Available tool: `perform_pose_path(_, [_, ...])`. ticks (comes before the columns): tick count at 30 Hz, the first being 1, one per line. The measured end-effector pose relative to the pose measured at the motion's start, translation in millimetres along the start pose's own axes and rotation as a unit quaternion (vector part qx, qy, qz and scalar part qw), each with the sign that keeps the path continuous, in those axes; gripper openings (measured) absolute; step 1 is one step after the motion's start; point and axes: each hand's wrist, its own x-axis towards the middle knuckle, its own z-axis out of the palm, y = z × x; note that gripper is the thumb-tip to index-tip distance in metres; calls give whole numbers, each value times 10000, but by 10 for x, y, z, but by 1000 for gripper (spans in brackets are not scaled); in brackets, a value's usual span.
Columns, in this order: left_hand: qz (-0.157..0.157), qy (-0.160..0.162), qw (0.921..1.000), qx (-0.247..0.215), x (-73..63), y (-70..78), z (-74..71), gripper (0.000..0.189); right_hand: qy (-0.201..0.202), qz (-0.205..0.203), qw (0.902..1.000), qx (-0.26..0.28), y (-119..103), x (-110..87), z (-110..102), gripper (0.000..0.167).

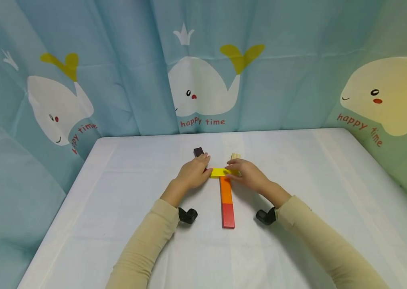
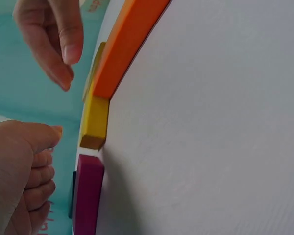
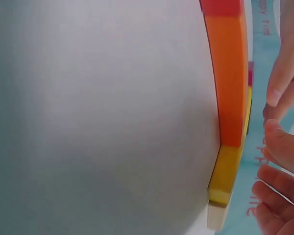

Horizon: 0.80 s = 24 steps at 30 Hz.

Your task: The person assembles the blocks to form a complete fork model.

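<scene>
Flat toy blocks make a T shape on the white table: a red block (image 1: 228, 216), an orange block (image 1: 226, 190) end to end with it, and a yellow block (image 1: 217, 173) lying across the top. Just past the yellow block's left end lies a magenta block (image 2: 89, 196), mostly covered by my left hand (image 1: 194, 172) in the head view. That hand hovers over it, fingers loosely bent, holding nothing visible. My right hand (image 1: 248, 174) is over the yellow block's right end, thumb and fingers apart with nothing between them.
A dark block (image 1: 198, 151) lies beyond my left hand, and a pale wooden block (image 1: 236, 155) beyond my right. Behind the table (image 1: 134, 156) hangs a blue curtain (image 1: 131, 80) with whale prints. Each wrist wears a small black camera (image 1: 188, 216).
</scene>
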Motion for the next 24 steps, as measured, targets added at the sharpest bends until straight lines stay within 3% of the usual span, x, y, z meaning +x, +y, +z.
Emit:
perform_pose_path(14, [-306, -1, 9995, -59, 113, -184, -52, 52, 31, -202, 9998, -34, -154, -99, 62, 34])
perform_pose_path(24, [-633, -384, 9973, -34, 208, -306, -68, 55, 74, -476, 9980, -421, -207, -138, 99, 28])
